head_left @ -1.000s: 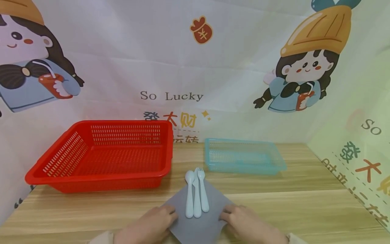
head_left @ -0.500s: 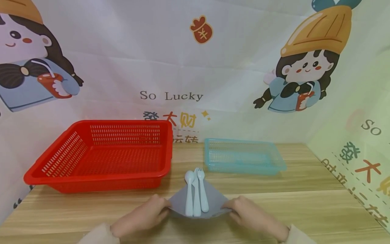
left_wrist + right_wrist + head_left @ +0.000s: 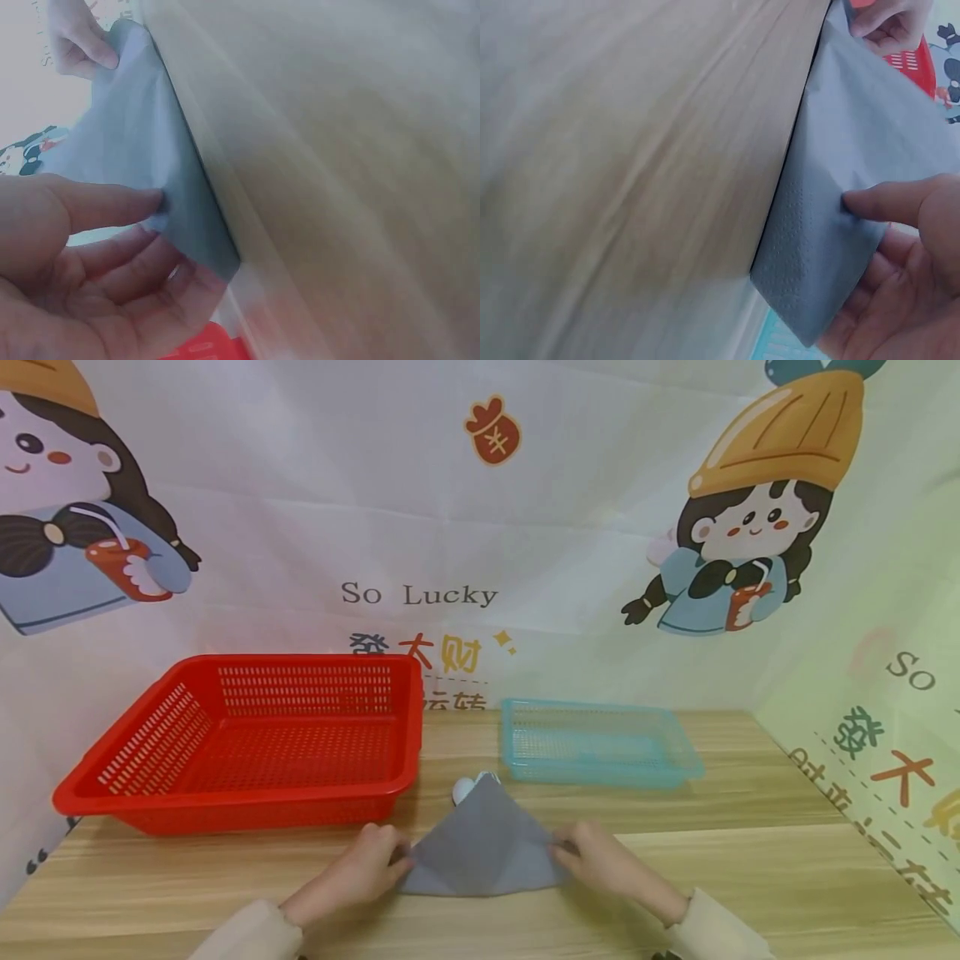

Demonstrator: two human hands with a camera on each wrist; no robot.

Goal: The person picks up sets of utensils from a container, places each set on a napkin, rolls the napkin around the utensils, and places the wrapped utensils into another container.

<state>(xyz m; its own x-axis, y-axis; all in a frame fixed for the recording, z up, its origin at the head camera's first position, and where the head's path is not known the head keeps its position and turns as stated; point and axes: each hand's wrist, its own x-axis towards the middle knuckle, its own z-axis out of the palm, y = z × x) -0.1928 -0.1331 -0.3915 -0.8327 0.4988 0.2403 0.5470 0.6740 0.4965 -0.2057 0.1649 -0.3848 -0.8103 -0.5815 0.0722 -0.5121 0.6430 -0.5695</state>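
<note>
A grey napkin (image 3: pixel 480 847) lies folded into a triangle on the table, its point away from me, over pale blue plastic cutlery. Only a spoon's bowl (image 3: pixel 462 790) and the tips of a fork (image 3: pixel 489 775) peek out past that point; the handles are hidden beneath. My left hand (image 3: pixel 367 868) pinches the napkin's left corner, thumb on top and fingers behind, as the left wrist view shows. At the right corner my right hand (image 3: pixel 600 864) pinches the fabric the same way, with the thumb pressing on the napkin (image 3: pixel 810 210) in the right wrist view.
A large red basket (image 3: pixel 262 793) stands at the back left, beyond my left hand. Toward the back right sits a shallow light blue basket (image 3: pixel 600 774). A printed cloth (image 3: pixel 585 527) hangs behind the wooden table (image 3: pixel 750 860) and along its sides.
Both hands have lifted the napkin's near part and brought it forward over the spoon, fork and third utensil, which lay uncovered on it before. The baskets have not moved.
</note>
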